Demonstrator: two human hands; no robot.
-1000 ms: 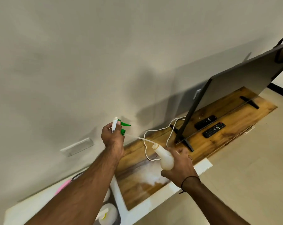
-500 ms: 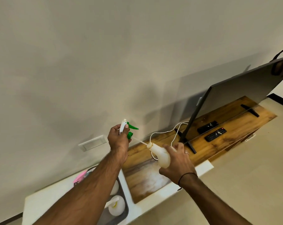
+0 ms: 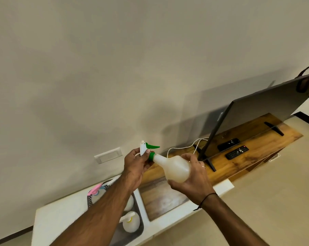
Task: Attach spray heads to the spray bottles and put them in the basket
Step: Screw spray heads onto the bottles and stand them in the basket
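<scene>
Half a second ago the dip tube still bridged a gap between head and neck; now the green-and-white spray head (image 3: 146, 150) sits with its green collar against the mouth of the translucent spray bottle (image 3: 175, 168). Seating looks done, so tightening the collar is probably next. Left hand (image 3: 136, 163) pinches the head, thumb on its white body; right hand (image 3: 194, 176) cups the bottle's base, tilted in mid-air above the wooden TV stand (image 3: 242, 158). Below the left forearm, the grey basket (image 3: 138, 229) holds finished bottles. Two remotes (image 3: 236, 152) lie beside the television (image 3: 267, 110).
</scene>
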